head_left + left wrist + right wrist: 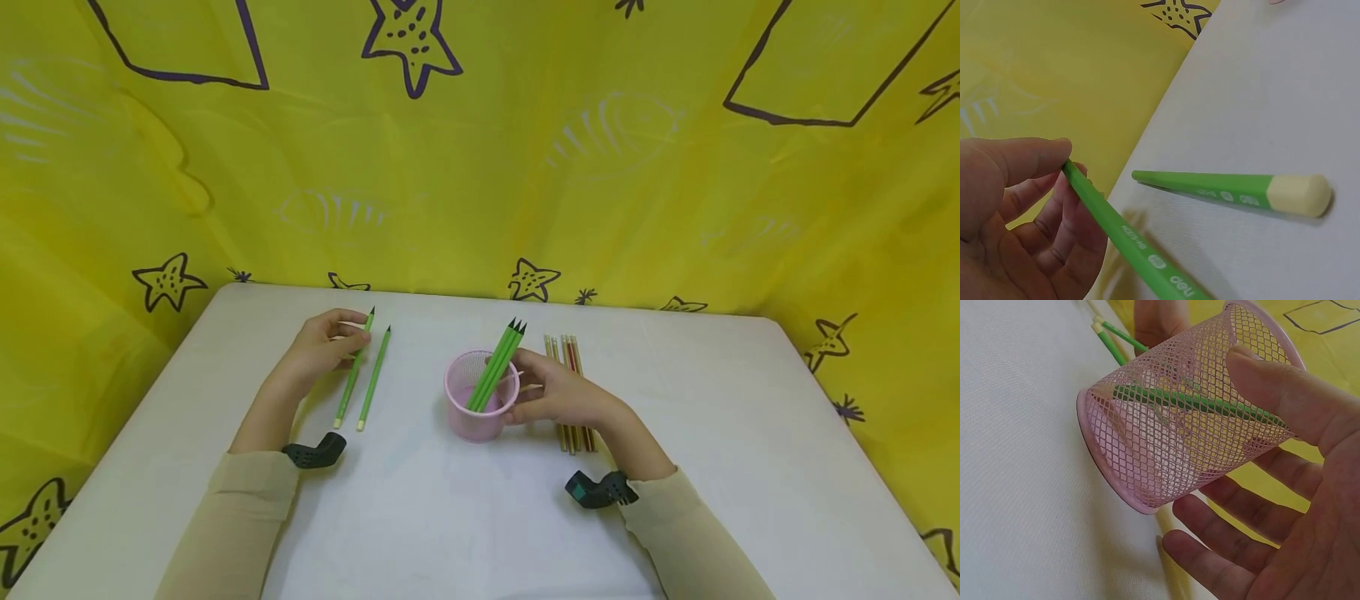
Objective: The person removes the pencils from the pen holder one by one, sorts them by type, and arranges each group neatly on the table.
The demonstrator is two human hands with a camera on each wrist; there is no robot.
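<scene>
My left hand (330,343) pinches a green pencil (1129,240) between thumb and fingers, near its dark pointed end. A second green pencil (374,379), with a cream eraser end, lies on the table just to the right of it. My right hand (558,390) grips a pink mesh pencil cup (477,427) from its right side, thumb near the rim and fingers around the wall. Several green pencils (498,367) lean inside the cup, points up and tilted right. Through the mesh, the right wrist view shows a green pencil (1197,402) within the cup.
Several gold and red pencils (572,437) lie side by side to the right of the cup, partly hidden beneath my right hand. A white cloth covers the table (420,517). Behind it hangs a yellow curtain (465,183) with starfish and fish drawings.
</scene>
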